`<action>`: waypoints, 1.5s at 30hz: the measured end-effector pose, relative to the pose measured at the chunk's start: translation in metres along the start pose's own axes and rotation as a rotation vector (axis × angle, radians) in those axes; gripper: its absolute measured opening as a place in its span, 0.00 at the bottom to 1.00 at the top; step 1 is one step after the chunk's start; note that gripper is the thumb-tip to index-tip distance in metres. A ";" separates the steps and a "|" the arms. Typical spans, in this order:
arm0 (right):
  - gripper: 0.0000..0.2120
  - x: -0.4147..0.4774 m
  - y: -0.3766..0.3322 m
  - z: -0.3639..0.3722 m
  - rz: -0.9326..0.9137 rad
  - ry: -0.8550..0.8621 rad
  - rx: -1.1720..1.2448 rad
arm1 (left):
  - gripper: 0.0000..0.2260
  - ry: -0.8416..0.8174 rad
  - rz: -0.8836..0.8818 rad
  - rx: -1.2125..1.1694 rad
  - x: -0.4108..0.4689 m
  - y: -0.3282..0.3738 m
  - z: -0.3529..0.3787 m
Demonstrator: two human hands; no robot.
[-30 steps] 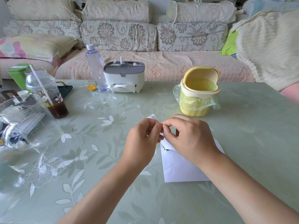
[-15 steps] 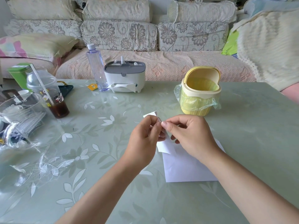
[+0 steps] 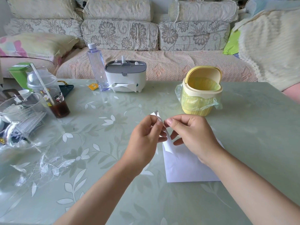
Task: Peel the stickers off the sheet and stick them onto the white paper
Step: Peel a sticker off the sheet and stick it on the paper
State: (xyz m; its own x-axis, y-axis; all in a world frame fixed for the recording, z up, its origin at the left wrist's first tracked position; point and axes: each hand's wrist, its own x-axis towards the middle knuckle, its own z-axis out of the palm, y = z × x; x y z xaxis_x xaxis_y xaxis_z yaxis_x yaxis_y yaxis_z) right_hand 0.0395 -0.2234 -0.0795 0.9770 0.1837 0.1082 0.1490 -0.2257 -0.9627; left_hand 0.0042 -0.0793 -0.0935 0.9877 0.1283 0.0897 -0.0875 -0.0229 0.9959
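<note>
My left hand (image 3: 146, 137) pinches a small white sticker sheet (image 3: 167, 142), held on edge above the table so I see only its white back and thin side. My right hand (image 3: 191, 135) is right beside it, thumb and forefinger pinched together at the sheet's upper edge; whether a sticker sits between them is too small to tell. The white paper (image 3: 186, 168) lies flat on the table under my right wrist, partly covered by that hand. No stickers show on its visible part.
A yellow mini bin (image 3: 202, 93) with a plastic liner stands just beyond my hands. A grey-white tissue box (image 3: 125, 76) and a clear bottle (image 3: 96, 65) are at the back. A drink cup with straw (image 3: 48, 93), glass jug (image 3: 24, 120) and crumpled plastic wrap (image 3: 32, 164) crowd the left.
The sticker sheet has turned from lying nearly flat to standing on edge between my hands. My right fingertips have drawn a little away from my left fingers.
</note>
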 end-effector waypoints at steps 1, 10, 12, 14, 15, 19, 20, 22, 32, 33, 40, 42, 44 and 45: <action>0.06 0.000 0.000 -0.001 -0.025 0.002 -0.025 | 0.09 0.003 -0.010 -0.018 0.000 0.000 0.000; 0.08 -0.001 0.004 -0.005 -0.213 -0.003 -0.243 | 0.09 0.008 -0.018 0.001 0.000 0.002 -0.002; 0.08 0.000 0.004 -0.005 -0.225 0.001 -0.284 | 0.09 0.009 -0.017 0.025 0.000 0.000 -0.002; 0.08 0.000 0.005 -0.005 -0.239 0.005 -0.313 | 0.09 0.014 -0.016 0.042 0.001 -0.001 -0.001; 0.07 0.000 0.005 -0.005 -0.243 0.007 -0.323 | 0.09 0.015 -0.016 0.046 0.001 -0.002 -0.001; 0.06 0.000 0.004 -0.005 -0.269 0.016 -0.351 | 0.09 0.013 -0.015 0.049 0.001 -0.003 0.001; 0.07 -0.001 0.004 -0.005 -0.276 0.018 -0.356 | 0.09 0.014 -0.014 0.049 0.001 -0.003 0.001; 0.07 -0.001 0.003 -0.005 -0.276 0.015 -0.348 | 0.09 0.017 -0.012 0.041 0.001 -0.004 0.002; 0.08 0.001 0.003 -0.002 -0.078 -0.017 -0.126 | 0.10 0.031 -0.023 -0.078 -0.001 0.000 0.007; 0.07 0.001 0.002 -0.002 -0.056 -0.021 -0.098 | 0.10 0.029 -0.021 -0.078 -0.001 0.000 0.007; 0.03 0.000 -0.001 -0.007 -0.117 -0.004 -0.105 | 0.09 0.009 0.029 0.004 0.000 -0.001 0.001; 0.05 0.000 0.001 -0.007 -0.166 0.004 -0.168 | 0.08 0.008 0.040 0.026 0.000 -0.002 0.001; 0.06 0.000 0.003 -0.006 -0.209 0.005 -0.224 | 0.09 -0.001 0.049 0.044 0.000 -0.002 0.001; 0.06 0.000 0.004 -0.006 -0.212 0.002 -0.231 | 0.09 -0.009 0.051 0.049 0.001 -0.003 0.000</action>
State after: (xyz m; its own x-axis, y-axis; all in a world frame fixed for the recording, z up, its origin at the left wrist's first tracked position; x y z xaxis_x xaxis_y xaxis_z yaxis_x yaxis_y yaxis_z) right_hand 0.0411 -0.2296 -0.0819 0.9209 0.2476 0.3010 0.3795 -0.3943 -0.8369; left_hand 0.0050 -0.0794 -0.0961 0.9833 0.1168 0.1398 -0.1312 -0.0779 0.9883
